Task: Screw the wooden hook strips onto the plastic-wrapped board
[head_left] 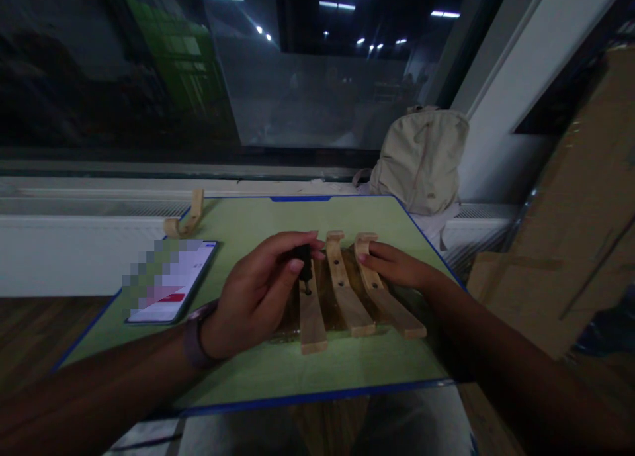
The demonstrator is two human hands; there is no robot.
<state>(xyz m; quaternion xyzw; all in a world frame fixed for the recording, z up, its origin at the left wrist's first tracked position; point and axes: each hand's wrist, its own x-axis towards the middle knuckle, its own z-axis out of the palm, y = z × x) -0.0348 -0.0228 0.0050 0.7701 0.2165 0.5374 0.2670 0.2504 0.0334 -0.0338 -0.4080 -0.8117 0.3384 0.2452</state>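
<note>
My left hand (258,287) is closed around a short black screwdriver (304,265). Its metal tip points down at a hole in the leftmost wooden hook (313,327), whose upper end is mostly hidden by my fingers. Beside it lies the middle wooden hook (348,296), with two dark holes and its curled end away from me. My right hand (397,264) grips the upper part of the rightmost wooden hook (391,307), thumb and fingers near its curled end. Beneath the three hooks is a shiny brown sheet (328,305).
A green table (238,383) with a blue edge carries everything. On its left lies a phone (186,277) with its screen lit; behind that is another curved wooden piece (191,221). A beige backpack (424,158) leans by the window, and cardboard (555,244) stands at right.
</note>
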